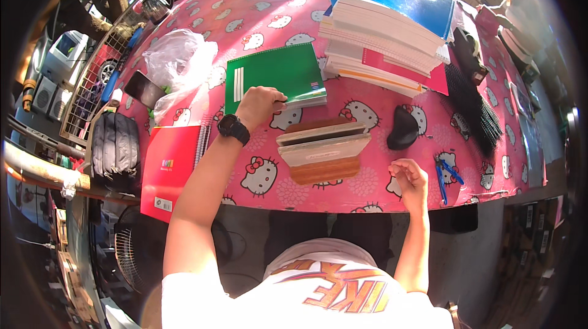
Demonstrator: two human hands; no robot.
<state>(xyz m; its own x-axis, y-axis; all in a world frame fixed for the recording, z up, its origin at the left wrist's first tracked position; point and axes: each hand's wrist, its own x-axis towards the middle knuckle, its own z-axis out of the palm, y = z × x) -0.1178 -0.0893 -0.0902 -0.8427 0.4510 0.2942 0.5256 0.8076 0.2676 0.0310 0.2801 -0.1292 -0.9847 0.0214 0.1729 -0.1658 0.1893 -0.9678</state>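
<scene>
The pink table [384,151] (cartoon-cat print) bears 1 green notebook [278,73], 1 red notebook [170,173], a notebook stack [386,32] and plastic bag [176,59].

Smooth, glossy, plastic-looking sheeting [380,185] covers the tabletop [340,202]; from a wood-grained board [324,173], a crinkled, translucent plastic bag [177,59] lies at 10 o'clock, a glossy-covered green notebook [275,71] at 11, and matt-edged paper notebooks [383,32] under shiny blue covers [404,1] at 1.

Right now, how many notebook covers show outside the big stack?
2: a green notebook at the left hand, a red notebook beside the left forearm. Others may hide underneath.
</scene>
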